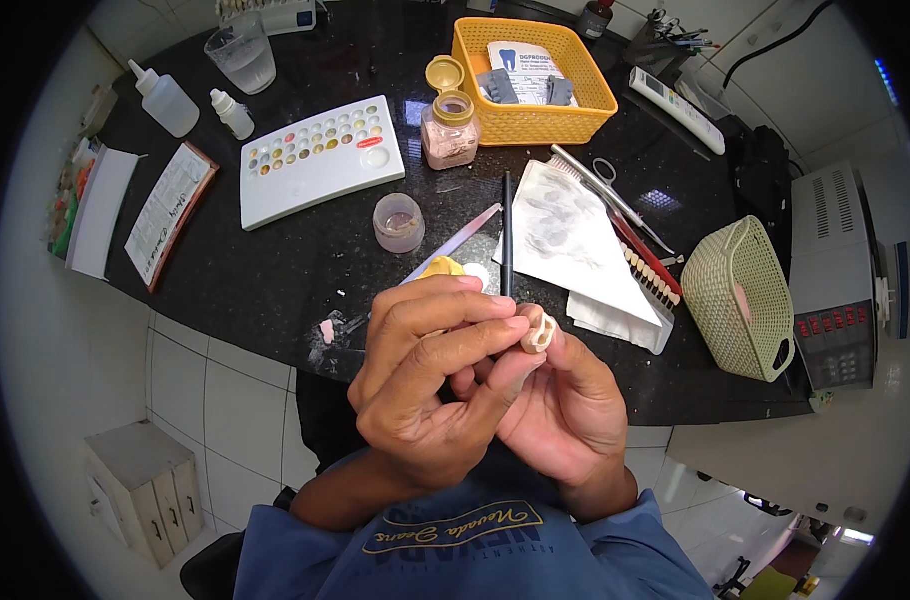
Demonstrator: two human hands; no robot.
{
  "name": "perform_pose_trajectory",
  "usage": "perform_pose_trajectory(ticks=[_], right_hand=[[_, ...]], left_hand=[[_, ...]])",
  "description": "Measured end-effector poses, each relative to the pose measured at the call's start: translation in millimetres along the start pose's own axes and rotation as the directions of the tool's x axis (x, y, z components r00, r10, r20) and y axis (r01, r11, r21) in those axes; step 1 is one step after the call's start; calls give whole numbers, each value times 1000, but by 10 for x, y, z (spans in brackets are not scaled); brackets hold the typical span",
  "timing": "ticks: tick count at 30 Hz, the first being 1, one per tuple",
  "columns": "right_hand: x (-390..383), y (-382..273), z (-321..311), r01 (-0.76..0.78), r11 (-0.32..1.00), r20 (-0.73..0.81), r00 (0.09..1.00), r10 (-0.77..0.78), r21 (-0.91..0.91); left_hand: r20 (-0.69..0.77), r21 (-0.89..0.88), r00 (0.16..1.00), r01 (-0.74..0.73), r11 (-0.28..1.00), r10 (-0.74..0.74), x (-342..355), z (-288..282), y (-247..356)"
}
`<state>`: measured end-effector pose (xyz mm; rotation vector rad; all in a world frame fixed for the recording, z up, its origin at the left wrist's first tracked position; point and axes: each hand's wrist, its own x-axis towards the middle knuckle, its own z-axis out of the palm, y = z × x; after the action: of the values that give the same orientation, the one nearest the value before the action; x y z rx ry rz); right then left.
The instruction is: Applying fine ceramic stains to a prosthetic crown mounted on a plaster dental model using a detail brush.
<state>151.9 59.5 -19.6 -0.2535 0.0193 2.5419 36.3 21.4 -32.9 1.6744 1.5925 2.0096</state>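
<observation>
My two hands meet above the near edge of a dark speckled table. Between their fingertips is a small cream-white dental crown (pixel 540 333) with a hollow side showing. My left hand (pixel 420 385) pinches it from the left with thumb and fingers. From the right, my right hand (pixel 573 410) grips the same piece. Just beyond the fingers a slim black stick (pixel 507 230) points away; whether a finger touches it is hidden. Behind my left knuckles show a yellow lump (pixel 441 268) and a pale flat tool (pixel 460 240).
A smudged white cloth (pixel 565 225) lies right of the stick, beside scissors (pixel 604 170) and a tooth shade guide (pixel 650 280). Farther back are a pink powder jar (pixel 450 140), a yellow basket (pixel 550 125) and a white palette (pixel 320 190). A small cup (pixel 399 225) and green basket (pixel 740 300) flank these.
</observation>
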Motion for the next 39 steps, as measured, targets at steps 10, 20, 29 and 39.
perform_pose_trajectory(ticks=[10, 20, 29, 39], right_hand=[[-56, 53, 31, 147, 943, -17, 987, -159, -299], [243, -291, 194, -65, -687, 335, 838, -432, -724], [412, -136, 249, -354, -749, 126, 857, -499, -560], [-7, -264, 192, 81, -185, 189, 689, -699, -979]], left_hand=[[70, -192, 996, 61, 980, -48, -22, -115, -20], [-42, -212, 900, 417, 884, -435, -167, -734, -133], [59, -235, 853, 516, 824, -518, -138, -1008, -250], [-24, -326, 835, 514, 793, -550, -217, -968, -240]])
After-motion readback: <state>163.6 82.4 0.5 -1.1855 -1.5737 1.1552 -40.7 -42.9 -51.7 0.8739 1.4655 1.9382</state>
